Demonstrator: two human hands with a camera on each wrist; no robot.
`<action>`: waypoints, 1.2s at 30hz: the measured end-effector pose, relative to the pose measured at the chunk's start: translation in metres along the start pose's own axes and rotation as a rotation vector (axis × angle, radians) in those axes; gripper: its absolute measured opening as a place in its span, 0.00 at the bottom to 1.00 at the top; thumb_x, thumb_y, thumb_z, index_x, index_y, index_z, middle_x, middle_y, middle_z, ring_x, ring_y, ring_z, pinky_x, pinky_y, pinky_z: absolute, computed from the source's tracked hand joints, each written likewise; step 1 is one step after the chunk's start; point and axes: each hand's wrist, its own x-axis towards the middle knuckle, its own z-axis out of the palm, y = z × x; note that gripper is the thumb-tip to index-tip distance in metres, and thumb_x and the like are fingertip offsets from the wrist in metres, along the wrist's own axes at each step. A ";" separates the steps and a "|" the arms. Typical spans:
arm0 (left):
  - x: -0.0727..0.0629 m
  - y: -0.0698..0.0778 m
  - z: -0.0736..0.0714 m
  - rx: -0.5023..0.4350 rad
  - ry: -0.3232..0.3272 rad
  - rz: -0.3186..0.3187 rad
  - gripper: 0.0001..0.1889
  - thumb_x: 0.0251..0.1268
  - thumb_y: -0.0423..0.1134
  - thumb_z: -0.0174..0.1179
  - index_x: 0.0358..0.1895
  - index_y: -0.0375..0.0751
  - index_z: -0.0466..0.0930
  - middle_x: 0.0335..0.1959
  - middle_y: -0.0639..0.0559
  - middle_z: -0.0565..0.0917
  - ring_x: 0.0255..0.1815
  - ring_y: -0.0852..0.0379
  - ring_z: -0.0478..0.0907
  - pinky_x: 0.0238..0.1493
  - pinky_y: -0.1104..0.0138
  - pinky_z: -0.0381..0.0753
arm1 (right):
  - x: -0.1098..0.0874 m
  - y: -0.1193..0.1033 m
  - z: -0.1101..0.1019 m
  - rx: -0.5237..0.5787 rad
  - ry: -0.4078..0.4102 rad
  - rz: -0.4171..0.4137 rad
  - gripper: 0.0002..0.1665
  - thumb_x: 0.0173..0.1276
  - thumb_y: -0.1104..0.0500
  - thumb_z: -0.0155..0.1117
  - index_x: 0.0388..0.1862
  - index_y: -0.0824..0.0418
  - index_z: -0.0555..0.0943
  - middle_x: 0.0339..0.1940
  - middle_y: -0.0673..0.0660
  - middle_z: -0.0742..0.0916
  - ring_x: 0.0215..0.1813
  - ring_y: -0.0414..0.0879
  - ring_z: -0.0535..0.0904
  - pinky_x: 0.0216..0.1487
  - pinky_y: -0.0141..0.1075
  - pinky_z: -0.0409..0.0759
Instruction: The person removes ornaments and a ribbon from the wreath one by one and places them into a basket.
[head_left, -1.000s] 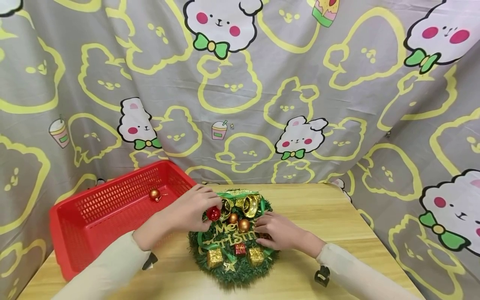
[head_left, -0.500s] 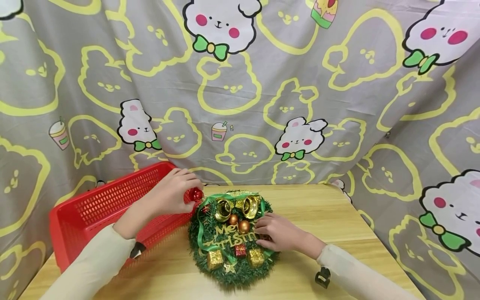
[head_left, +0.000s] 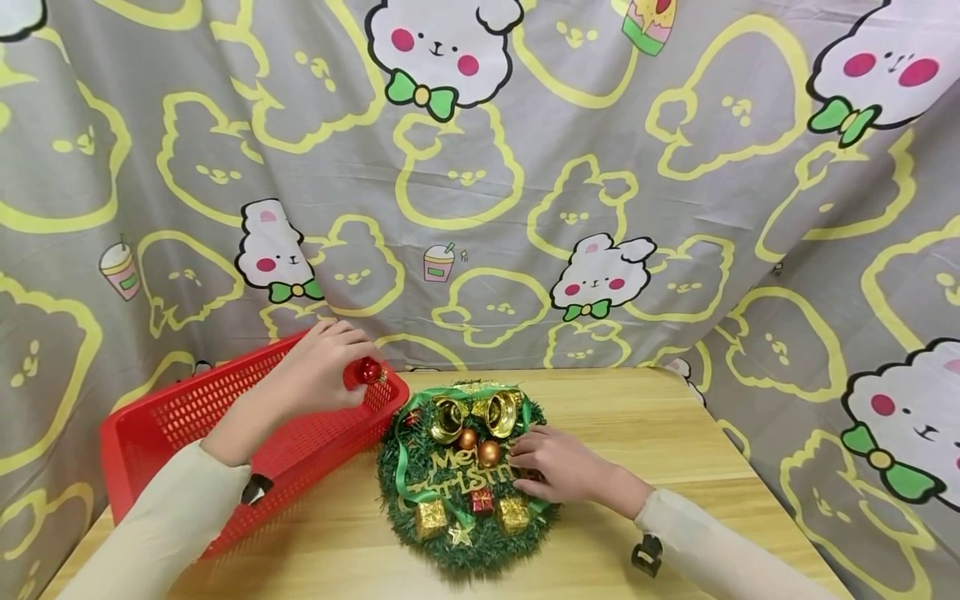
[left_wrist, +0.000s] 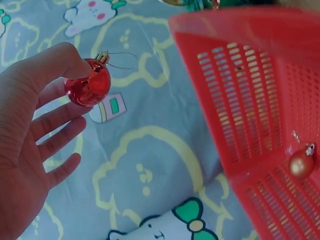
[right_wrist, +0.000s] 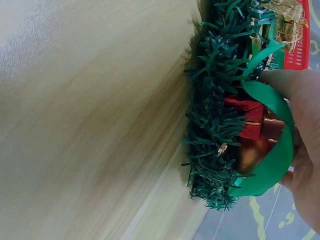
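A shiny red Christmas bauble [left_wrist: 89, 83] with a gold cap and wire loop is pinched by my left hand [left_wrist: 35, 125], between thumb and index finger; the other fingers are spread. In the head view this left hand [head_left: 318, 367] is above the right end of the red plastic basket [head_left: 285, 492]. A green Christmas wreath [head_left: 468, 554] lies on the table, bearing gold bells, copper baubles, small gift boxes, green ribbon and gold lettering. My right hand [head_left: 558, 467] grips the wreath's right side with bent fingers. A green ribbon [right_wrist: 280, 150] partly covers its fingertips in the right wrist view.
Inside the basket lies a copper bauble [left_wrist: 302, 165], hidden by the left arm in the head view. The wooden table [head_left: 637, 408] extends right of the wreath. A grey cartoon-print curtain [head_left: 480, 233] hangs behind the table's far edge.
My left hand has moved left and up, away from the wreath to the basket's right end, carrying the red bauble. The right hand and wreath have stayed in place.
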 end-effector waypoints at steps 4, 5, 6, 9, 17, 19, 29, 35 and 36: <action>-0.001 -0.009 -0.003 -0.010 -0.004 -0.037 0.17 0.42 0.36 0.75 0.41 0.46 0.88 0.38 0.53 0.85 0.47 0.47 0.78 0.57 0.46 0.75 | 0.000 -0.001 0.000 0.002 0.005 -0.004 0.19 0.73 0.47 0.63 0.51 0.58 0.88 0.49 0.53 0.91 0.58 0.48 0.85 0.66 0.51 0.78; -0.001 -0.012 -0.004 -0.011 -0.006 -0.045 0.16 0.42 0.36 0.74 0.41 0.47 0.88 0.38 0.53 0.85 0.47 0.47 0.78 0.57 0.46 0.74 | 0.000 -0.001 0.000 0.003 0.007 -0.004 0.19 0.73 0.47 0.64 0.51 0.58 0.88 0.49 0.54 0.91 0.58 0.48 0.85 0.66 0.51 0.78; -0.002 -0.014 -0.004 -0.012 -0.009 -0.056 0.16 0.43 0.36 0.74 0.40 0.47 0.88 0.37 0.54 0.85 0.47 0.48 0.78 0.56 0.46 0.74 | 0.000 -0.001 -0.001 0.006 0.008 -0.003 0.19 0.73 0.47 0.64 0.51 0.58 0.88 0.49 0.54 0.91 0.58 0.48 0.85 0.66 0.51 0.78; -0.004 -0.022 -0.006 -0.011 -0.014 -0.090 0.16 0.44 0.36 0.73 0.41 0.48 0.88 0.38 0.53 0.86 0.47 0.48 0.77 0.54 0.45 0.74 | 0.000 -0.001 -0.002 0.007 0.013 -0.002 0.18 0.73 0.48 0.64 0.51 0.58 0.88 0.49 0.54 0.91 0.58 0.48 0.85 0.66 0.51 0.78; -0.011 -0.044 -0.005 0.000 -0.015 -0.189 0.17 0.44 0.36 0.74 0.42 0.45 0.88 0.43 0.48 0.86 0.52 0.44 0.77 0.58 0.42 0.72 | 0.000 0.000 0.000 0.004 0.026 -0.009 0.19 0.73 0.47 0.64 0.50 0.59 0.89 0.49 0.54 0.90 0.57 0.47 0.85 0.66 0.50 0.78; -0.014 -0.050 -0.003 -0.001 -0.004 -0.202 0.17 0.44 0.36 0.74 0.42 0.44 0.88 0.44 0.46 0.86 0.53 0.42 0.77 0.59 0.42 0.72 | 0.000 0.000 0.001 0.002 0.028 -0.012 0.19 0.73 0.47 0.64 0.50 0.58 0.89 0.49 0.53 0.90 0.56 0.47 0.85 0.65 0.50 0.78; -0.028 -0.073 0.002 -0.001 0.033 -0.248 0.17 0.46 0.34 0.73 0.44 0.40 0.88 0.49 0.39 0.87 0.53 0.38 0.77 0.57 0.41 0.71 | -0.001 0.001 0.001 -0.005 0.011 0.000 0.20 0.75 0.46 0.62 0.52 0.58 0.88 0.50 0.53 0.90 0.58 0.47 0.84 0.67 0.51 0.77; -0.039 -0.086 0.011 0.009 0.014 -0.298 0.17 0.46 0.36 0.74 0.43 0.41 0.88 0.49 0.38 0.86 0.55 0.37 0.76 0.54 0.40 0.72 | 0.000 0.000 0.000 0.001 0.014 -0.002 0.19 0.74 0.46 0.62 0.51 0.58 0.88 0.50 0.53 0.90 0.57 0.48 0.85 0.66 0.50 0.78; -0.041 -0.088 0.013 0.010 0.007 -0.307 0.16 0.46 0.36 0.74 0.43 0.41 0.88 0.49 0.37 0.86 0.56 0.36 0.76 0.54 0.40 0.72 | 0.000 0.000 0.000 0.006 0.014 -0.001 0.19 0.74 0.46 0.63 0.51 0.58 0.88 0.50 0.54 0.90 0.57 0.48 0.85 0.65 0.50 0.78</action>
